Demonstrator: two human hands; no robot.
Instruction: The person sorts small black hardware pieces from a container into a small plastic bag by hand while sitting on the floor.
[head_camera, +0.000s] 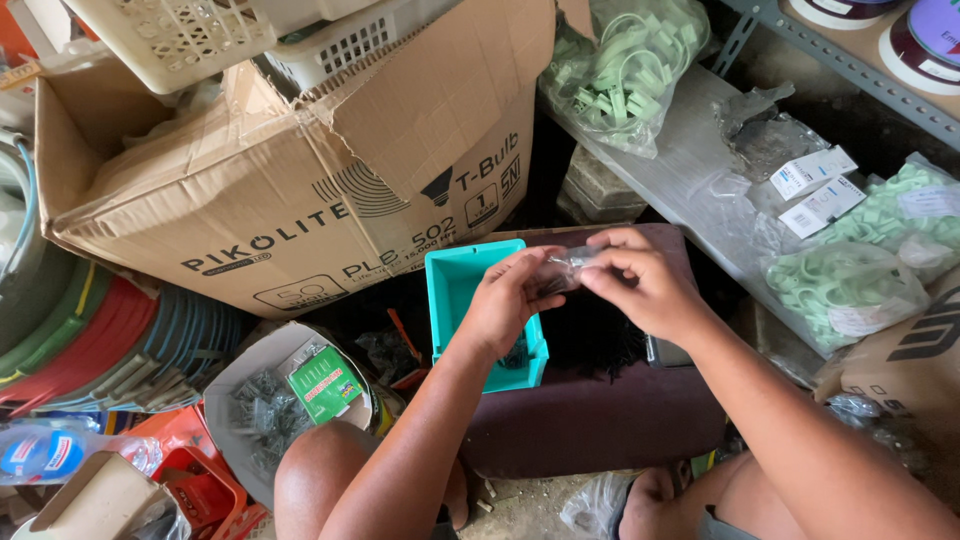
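Pinching from both sides, the left hand (500, 300) and the right hand (645, 290) each had a grip clenched on a small clear plastic bag (570, 268), held between them. Just below the left grip sat a teal plastic bin (455, 275) on a dark maroon stool (600, 410). Left of that grip stood a big cardboard box (300, 180).

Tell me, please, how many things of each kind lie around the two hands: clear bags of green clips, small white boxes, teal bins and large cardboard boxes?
Clear bags of green clips: 3
Small white boxes: 2
Teal bins: 1
Large cardboard boxes: 1
Total: 7
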